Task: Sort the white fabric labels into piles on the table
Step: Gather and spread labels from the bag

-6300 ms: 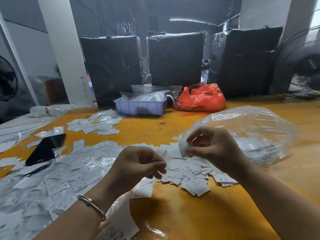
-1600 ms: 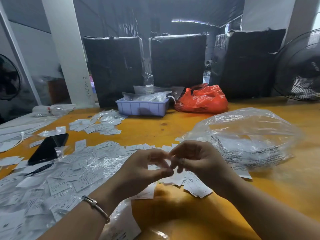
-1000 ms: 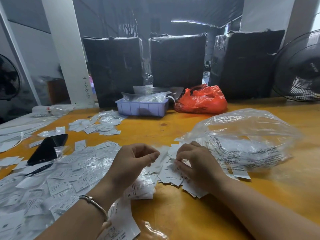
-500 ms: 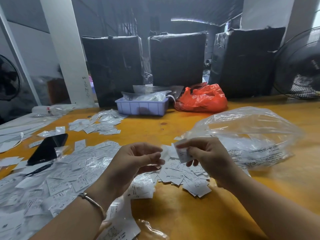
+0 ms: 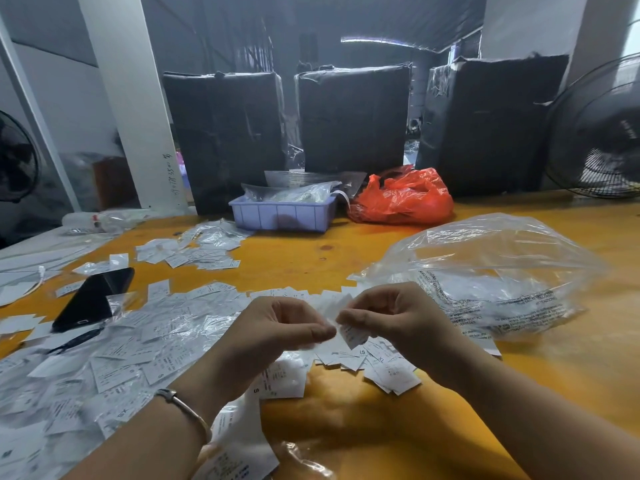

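Both hands: raised over counter (image 5: 346, 258), fingertips nearly meeting
left hand (image 5: 273, 327): pinching label, blurred
right hand (image 5: 391, 317): pinching white label (image 5: 351, 336)
labels pile (image 5: 377, 365): beneath hands

**Colours on the sorting table**

The glossy wooden table (image 5: 346, 258) is orange-yellow. Scattered small fabric labels (image 5: 166, 341) are white with fine black print. A rectangular plastic tray (image 5: 280, 216) is pale lavender-blue; beside it a crumpled plastic bag (image 5: 401, 199) is bright red-orange. The large clear plastic bag (image 5: 491, 265) carries black lettering. A flat phone (image 5: 91, 299) is black, as are three wrapped blocks (image 5: 225, 133) behind.
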